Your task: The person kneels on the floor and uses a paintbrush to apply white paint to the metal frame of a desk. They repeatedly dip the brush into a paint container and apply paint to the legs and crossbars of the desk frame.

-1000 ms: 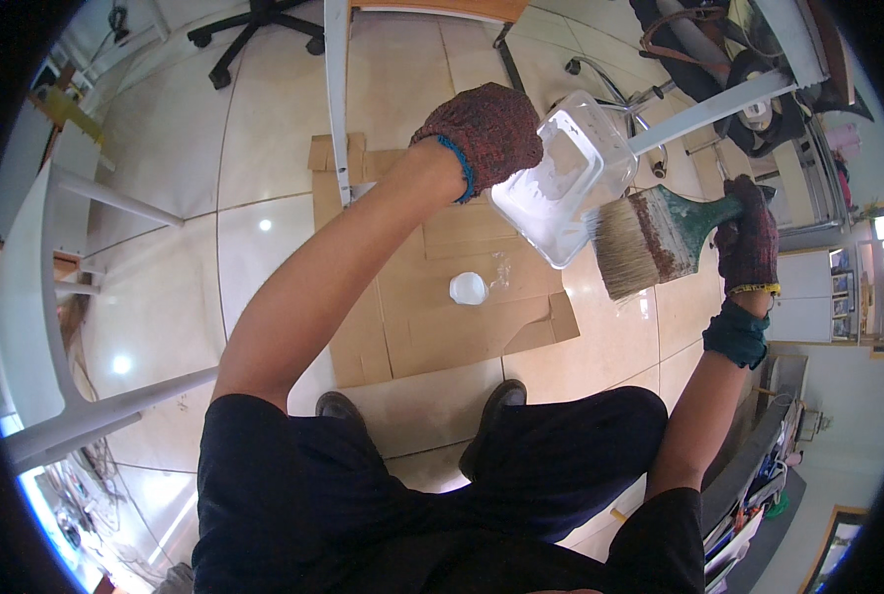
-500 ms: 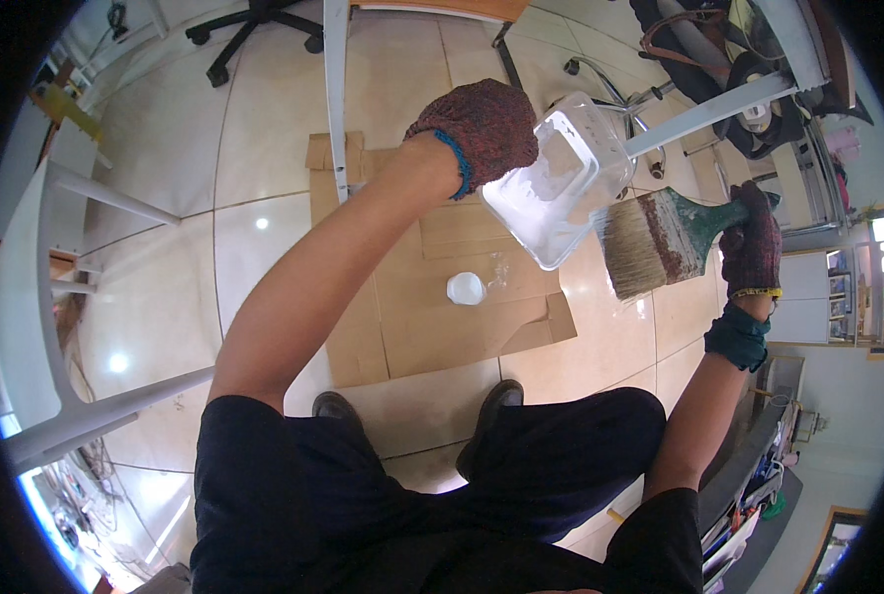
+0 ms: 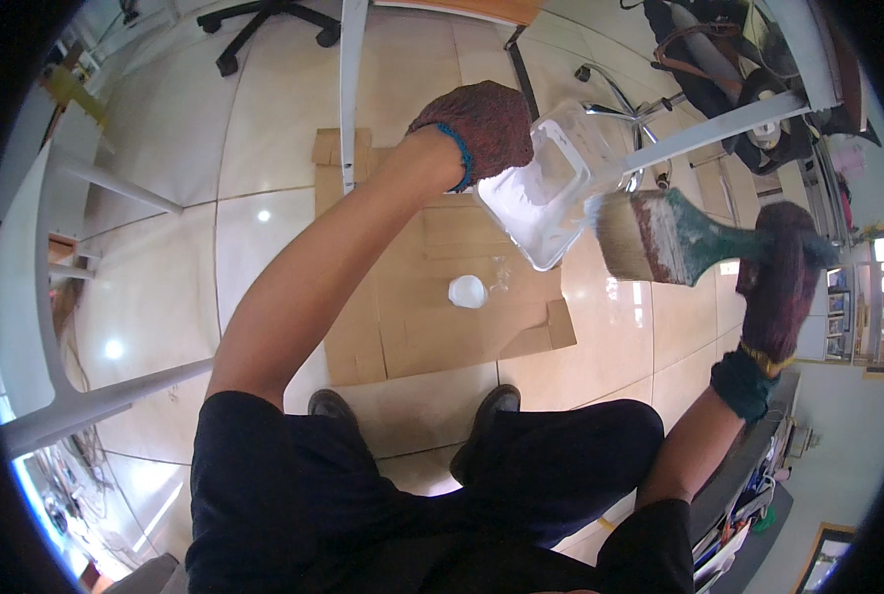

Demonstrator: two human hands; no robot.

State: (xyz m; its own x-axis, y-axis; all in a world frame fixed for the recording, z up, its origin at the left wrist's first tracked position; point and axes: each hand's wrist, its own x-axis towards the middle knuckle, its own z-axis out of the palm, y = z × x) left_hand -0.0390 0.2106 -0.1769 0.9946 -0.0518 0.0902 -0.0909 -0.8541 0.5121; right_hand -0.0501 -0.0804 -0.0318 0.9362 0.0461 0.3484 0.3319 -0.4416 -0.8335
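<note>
A dark red knit glove covers my left hand (image 3: 484, 129), whose fingers are closed on the near left rim of a clear plastic tub (image 3: 571, 213). White paint coats the inside of the tub, which is tilted toward me. In my right hand (image 3: 781, 282), also gloved, is the green handle of a wide paintbrush (image 3: 665, 238). Its pale bristles point left, close beside the tub's right rim; I cannot tell whether they touch. Old paint is crusted over the brush's metal band.
Flattened cardboard (image 3: 412, 342) lies on the tiled floor below, with a small white round container (image 3: 467, 291) on it. A white table leg (image 3: 350, 99) stands left of the tub. A metal bar (image 3: 714, 134) runs behind it at right. A white chair (image 3: 26, 297) is at far left.
My right hand has shifted right and toward me, and the paintbrush has turned so its bristles point more directly left. My left hand and the tub have barely moved.
</note>
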